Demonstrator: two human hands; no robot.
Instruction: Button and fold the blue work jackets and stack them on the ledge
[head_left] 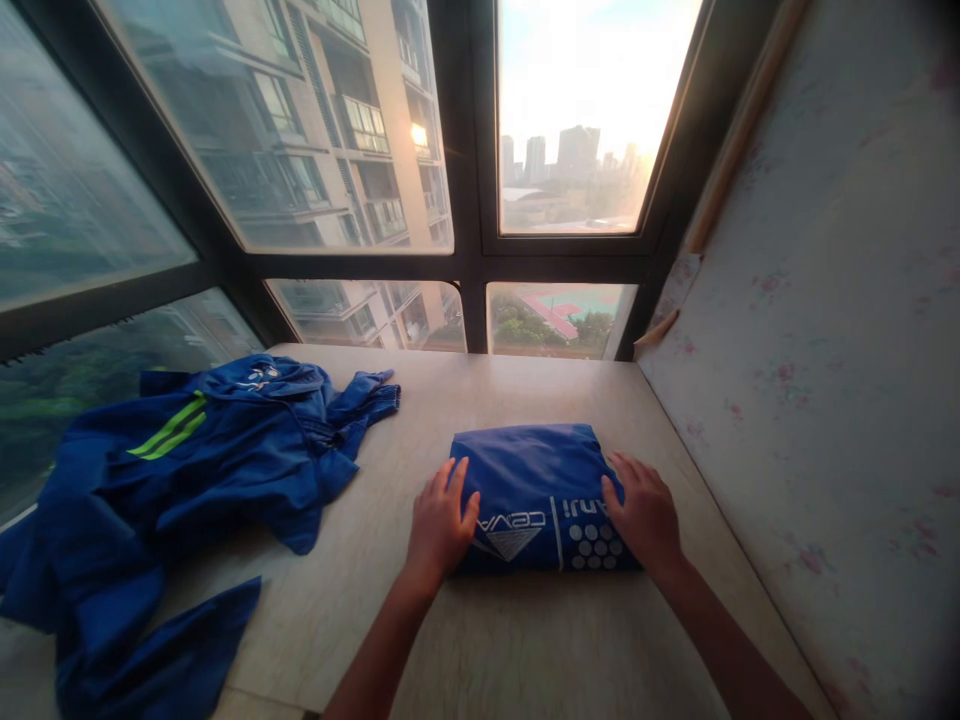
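A folded blue garment (529, 465) lies as a thick, flat rectangle on the pale sill. White lettering and dots are printed along its near side, upside down to me, reading "CEVA" and "Anji". Against its left end rests my left hand (444, 515), fingers apart and stretched over the edge of the cloth. My right hand (643, 505) is at the opposite end, also with fingers extended, its thumb on the print. Neither hand is closed round the fabric.
To the left, a crumpled blue work jacket (240, 470) with two yellow-green stripes spreads over the sill (360, 620). Dark-framed windows (469, 265) stand along the back and left. A flower-patterned wall (810, 430) bounds the right side.
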